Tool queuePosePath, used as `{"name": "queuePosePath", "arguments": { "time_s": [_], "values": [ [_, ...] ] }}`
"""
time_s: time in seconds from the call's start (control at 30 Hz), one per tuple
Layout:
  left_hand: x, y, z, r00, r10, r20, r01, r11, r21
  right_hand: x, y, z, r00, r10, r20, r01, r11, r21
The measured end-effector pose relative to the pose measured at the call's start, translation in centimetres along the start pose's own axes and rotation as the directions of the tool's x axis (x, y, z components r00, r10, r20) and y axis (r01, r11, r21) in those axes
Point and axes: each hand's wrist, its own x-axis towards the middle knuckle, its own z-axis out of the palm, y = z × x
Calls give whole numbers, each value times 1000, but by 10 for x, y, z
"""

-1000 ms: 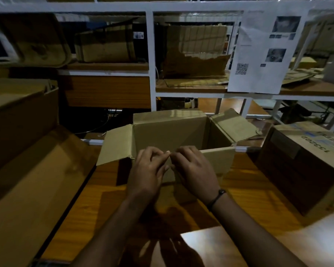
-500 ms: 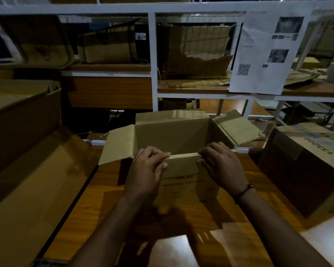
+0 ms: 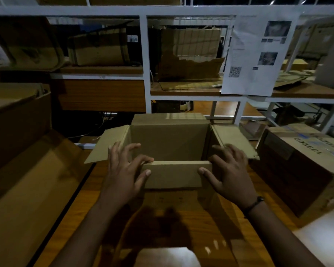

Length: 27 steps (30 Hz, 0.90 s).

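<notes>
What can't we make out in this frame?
- Floor of the open box: head view, hidden by its near flap.
- Right hand fingertips: head view, motion-blurred.
- Printed sheet text: head view, too small and dim.
- Closed box at right: head view, cut off by the frame edge.

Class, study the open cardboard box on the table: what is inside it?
Only bare cardboard walls show inside the box. Its floor is hidden behind the near flap, so anything lying low down cannot be seen.
</notes>
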Motion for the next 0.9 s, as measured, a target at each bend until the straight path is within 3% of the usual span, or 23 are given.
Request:
{"name": "queuePosePath", "arguments": {
  "time_s": [0.13,0.3,0.43,0.5,0.57,0.63,0.7,0.73,0.9],
  "values": [
    [0,3,4,998,-43,37,44,999,-30,0,4,4,980,173,96,-191,958,215],
    [-2,0,9,994,-105,34,109,986,-129,-5,-3,19,981,195,-6,-185,940,287],
    [-3,-2,13,995,-98,5,98,984,-147,0,-5,21,979,203,8,-197,937,288],
    [-4,-5,12,994,-109,18,111,973,-204,-1,-2,18,986,165,26,-163,915,369],
    [-8,-11,8,989,-143,25,142,922,-361,-5,6,10,985,164,52,-161,770,617],
    [-14,-16,0,979,-201,42,186,783,-593,-11,20,2,979,190,68,-160,528,834],
    [-18,-21,-10,964,-258,71,224,630,-744,-17,36,-4,975,202,97,-168,377,911],
    [-20,-23,-14,957,-279,77,231,578,-782,-19,41,-6,973,200,115,-182,359,915],
    [-17,-37,-16,945,-319,74,245,537,-807,-18,41,-2,987,137,84,-145,532,834]
  ]
}}
